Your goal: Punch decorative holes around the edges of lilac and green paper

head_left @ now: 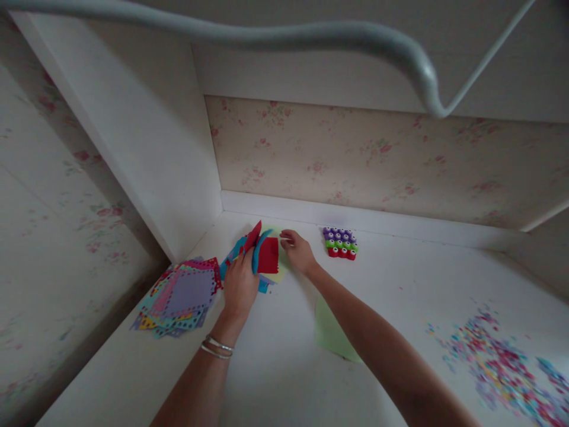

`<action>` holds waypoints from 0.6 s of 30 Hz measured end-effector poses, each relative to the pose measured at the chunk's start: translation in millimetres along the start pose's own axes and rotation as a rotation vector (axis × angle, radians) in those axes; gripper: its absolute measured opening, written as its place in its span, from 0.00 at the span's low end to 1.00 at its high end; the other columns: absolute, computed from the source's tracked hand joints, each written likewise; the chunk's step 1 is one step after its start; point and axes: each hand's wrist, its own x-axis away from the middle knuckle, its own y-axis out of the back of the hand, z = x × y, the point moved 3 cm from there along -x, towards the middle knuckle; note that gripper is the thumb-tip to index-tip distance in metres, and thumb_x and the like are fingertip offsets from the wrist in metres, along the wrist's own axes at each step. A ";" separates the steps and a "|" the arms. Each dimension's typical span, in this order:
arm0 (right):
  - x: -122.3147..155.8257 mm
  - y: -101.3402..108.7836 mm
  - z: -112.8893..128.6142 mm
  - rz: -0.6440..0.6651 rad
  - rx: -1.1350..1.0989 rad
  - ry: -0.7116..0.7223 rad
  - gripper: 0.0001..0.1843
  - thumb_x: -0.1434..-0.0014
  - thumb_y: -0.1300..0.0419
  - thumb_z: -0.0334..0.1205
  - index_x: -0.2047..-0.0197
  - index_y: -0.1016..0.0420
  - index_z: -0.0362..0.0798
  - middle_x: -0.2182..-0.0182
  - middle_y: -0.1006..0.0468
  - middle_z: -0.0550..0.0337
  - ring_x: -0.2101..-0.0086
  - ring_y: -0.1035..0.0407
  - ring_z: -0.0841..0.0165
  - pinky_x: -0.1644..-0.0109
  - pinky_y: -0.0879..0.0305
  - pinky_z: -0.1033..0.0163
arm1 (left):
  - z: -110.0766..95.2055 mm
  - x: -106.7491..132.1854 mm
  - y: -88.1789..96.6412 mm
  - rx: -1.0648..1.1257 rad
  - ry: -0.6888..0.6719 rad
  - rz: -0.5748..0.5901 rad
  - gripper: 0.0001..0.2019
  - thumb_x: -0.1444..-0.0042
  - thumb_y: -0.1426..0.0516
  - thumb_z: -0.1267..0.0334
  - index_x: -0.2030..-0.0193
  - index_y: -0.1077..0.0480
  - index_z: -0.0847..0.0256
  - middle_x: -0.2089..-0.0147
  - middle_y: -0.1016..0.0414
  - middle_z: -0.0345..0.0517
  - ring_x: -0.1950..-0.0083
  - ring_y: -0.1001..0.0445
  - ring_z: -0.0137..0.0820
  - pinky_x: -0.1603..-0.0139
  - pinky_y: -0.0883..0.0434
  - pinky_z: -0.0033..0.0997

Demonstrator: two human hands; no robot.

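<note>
My left hand, with bracelets at its wrist, is closed on a fanned bunch of coloured sheets. A red sheet and a curled blue sheet stand out among them; whether they are paper or felt I cannot tell. Just right of the bunch is my right hand, its fingers bent and a little apart, close to the edge of a pale yellow-green sheet. I see nothing held in it. Partly beneath my right forearm lies a light green sheet.
Left of my hands is a pile of coloured sheets with holes along their edges. Purple, green and red pieces with round white tops stand in rows near the wall. Confetti-like bits cover the right side. A pale bar crosses overhead.
</note>
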 end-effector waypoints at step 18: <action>0.3 3.0 -16.6 -0.131 -0.178 -0.152 0.22 0.41 0.40 0.43 0.44 0.31 0.50 0.47 0.23 0.52 0.55 0.25 0.64 0.47 0.31 0.57 | -5.2 -2.9 7.7 -0.041 -0.152 -0.036 0.36 0.46 0.45 0.81 0.32 0.41 0.50 0.35 0.32 0.47 0.39 0.32 0.43 0.38 0.32 0.46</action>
